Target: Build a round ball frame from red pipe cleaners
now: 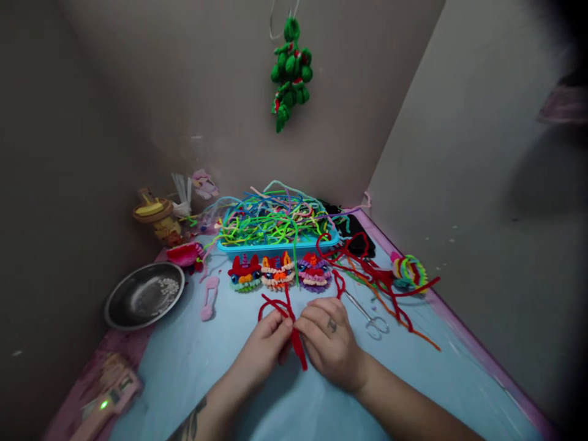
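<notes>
Both of my hands meet over the blue table cover, low in the middle of the head view. My left hand [272,334] pinches several red pipe cleaners [299,350], which loop up behind the fingers and hang down between the hands. From the other side my right hand [329,338] closes its fingers on the same red strands; its fingertips are partly hidden. Just beyond stand three fuzzy animal heads: a red one [245,273], a white and orange one [277,271] and a purple one [315,272]. Small scissors [370,317] lie right of my right hand.
A blue basket [275,248] heaped with coloured pipe cleaners stands at the back. On the left are a metal bowl [120,309] with white beads and a pink glue gun [108,401]. Red strands [383,275] tangle at the right. A green ornament [291,73] hangs above.
</notes>
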Tool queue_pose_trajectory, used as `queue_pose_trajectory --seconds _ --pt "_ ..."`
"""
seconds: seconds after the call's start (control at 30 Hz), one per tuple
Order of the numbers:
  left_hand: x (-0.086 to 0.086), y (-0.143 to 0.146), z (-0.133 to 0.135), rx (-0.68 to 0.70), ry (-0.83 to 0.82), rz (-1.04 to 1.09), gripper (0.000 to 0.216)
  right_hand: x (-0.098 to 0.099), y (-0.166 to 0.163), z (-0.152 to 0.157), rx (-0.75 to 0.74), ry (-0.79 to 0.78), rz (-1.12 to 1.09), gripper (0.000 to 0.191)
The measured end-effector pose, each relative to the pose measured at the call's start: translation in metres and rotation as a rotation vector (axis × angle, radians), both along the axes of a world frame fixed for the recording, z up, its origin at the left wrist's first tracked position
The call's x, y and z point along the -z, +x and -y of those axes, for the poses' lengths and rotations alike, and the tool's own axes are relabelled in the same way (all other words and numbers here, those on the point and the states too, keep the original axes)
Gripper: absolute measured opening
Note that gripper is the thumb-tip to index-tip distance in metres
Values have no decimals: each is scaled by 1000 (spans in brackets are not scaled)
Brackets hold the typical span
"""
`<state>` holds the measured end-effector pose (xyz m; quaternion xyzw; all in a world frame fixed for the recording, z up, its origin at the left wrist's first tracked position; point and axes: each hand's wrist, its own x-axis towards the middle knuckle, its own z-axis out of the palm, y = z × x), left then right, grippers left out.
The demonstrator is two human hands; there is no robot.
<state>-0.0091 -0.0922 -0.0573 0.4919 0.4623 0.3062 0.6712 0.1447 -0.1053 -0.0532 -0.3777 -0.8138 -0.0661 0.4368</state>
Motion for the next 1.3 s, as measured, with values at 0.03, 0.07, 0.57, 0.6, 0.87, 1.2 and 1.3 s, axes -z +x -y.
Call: queue_pose_trajectory --seconds 0.03,0.07,0.57,0.6,0.87,1.2,1.3 --pt "0 0 1 -2 36 -22 40 1 -1 0 -7 -26 -17 18" --pt "0 1 1 -10 85 -56 38 2 -1 0 -14 -54 -35 16" --pt "-3 -2 0 23 -234 370 32 5 4 -7 32 -24 53 20" --pt "-3 -3 -1 29 -258 384 34 6 3 -8 22 -28 50 20" --pt "-7 -14 -13 139 18 204 41 6 3 -9 -35 -210 -76 19" --pt "6 -1 -10 -47 -3 52 46 4 -3 -4 38 10 38 21" --pt "10 3 -8 -82 36 38 43 5 -5 -3 35 -31 24 19"
